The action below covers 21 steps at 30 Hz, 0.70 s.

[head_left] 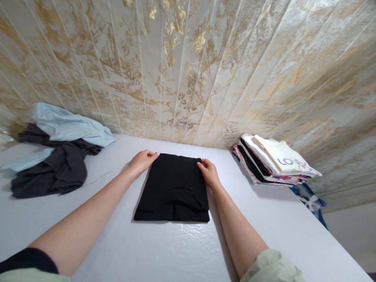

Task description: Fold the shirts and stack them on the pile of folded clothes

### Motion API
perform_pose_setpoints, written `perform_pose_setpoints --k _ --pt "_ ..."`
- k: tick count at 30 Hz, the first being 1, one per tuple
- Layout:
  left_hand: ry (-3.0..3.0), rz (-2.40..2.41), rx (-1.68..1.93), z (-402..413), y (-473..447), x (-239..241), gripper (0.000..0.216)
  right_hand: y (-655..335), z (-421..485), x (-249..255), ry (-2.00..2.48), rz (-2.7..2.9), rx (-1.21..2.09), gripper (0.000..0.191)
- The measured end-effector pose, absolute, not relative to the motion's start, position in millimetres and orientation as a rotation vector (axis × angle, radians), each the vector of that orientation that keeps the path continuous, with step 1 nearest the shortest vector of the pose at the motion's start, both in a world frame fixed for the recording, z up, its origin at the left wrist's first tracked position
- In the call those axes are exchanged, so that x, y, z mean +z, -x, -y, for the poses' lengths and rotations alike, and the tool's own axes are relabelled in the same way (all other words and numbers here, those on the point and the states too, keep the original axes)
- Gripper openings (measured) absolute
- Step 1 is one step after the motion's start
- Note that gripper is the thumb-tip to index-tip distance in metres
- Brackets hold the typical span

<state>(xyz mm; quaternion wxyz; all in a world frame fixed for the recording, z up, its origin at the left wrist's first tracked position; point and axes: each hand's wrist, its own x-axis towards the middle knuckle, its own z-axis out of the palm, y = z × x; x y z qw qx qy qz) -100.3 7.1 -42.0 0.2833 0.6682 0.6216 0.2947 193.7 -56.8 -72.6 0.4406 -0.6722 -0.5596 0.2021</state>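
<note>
A black garment, folded into a neat rectangle [173, 184], lies flat on the white table in front of me; its curved neckline, like a T-shirt's, faces my side. My left hand [143, 159] pinches its far left corner between thumb and fingers. At the far right corner, my right hand [208, 170] grips the edge the same way, thumb on top. The fingertips under the cloth are hidden.
On the left lies a loose heap of dark grey clothing [64, 168] and light blue cloth [70, 123]. A stack of folded clothes [282, 160] stands at the right, beside a blue-and-white item [310, 201] at the table edge. A gold-patterned curtain [182, 70] borders the white table [164, 254].
</note>
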Motion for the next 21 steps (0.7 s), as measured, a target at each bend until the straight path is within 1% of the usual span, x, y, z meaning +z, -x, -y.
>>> perform_pose_setpoints --k 2,4,7,9,12,17,19,21 --pt "-1.779 -1.743 0.777 -8.1 96.5 -43.6 0.034 -192.6 56.3 -72.3 1.671 1.408 0.504 0.025" --pt "-1.785 -1.752 0.855 -7.2 93.6 -46.1 0.030 -191.3 57.0 -70.6 1.673 1.410 0.507 0.026" --pt "-1.769 -1.634 1.050 -4.8 92.3 -49.3 0.025 -189.1 59.9 -66.0 1.607 1.385 0.549 0.029" --pt "-1.713 -1.537 1.114 -4.2 93.6 -49.8 0.024 -187.8 62.2 -63.2 1.542 1.358 0.589 0.031" --pt "-1.620 -1.481 1.109 -4.6 96.4 -47.7 0.028 -187.0 63.5 -61.5 1.513 1.336 0.608 0.032" --pt "-1.613 -1.481 1.094 -1.7 95.2 -43.1 0.030 -189.4 60.8 -62.5 1.594 1.330 0.425 0.030" --pt "-1.660 -1.443 1.081 2.1 92.6 -42.2 0.030 -190.2 60.3 -62.3 1.552 1.344 0.461 0.030" --pt "-1.723 -1.392 1.050 5.9 90.4 -41.8 0.031 -190.7 60.4 -62.1 1.467 1.348 0.577 0.030"
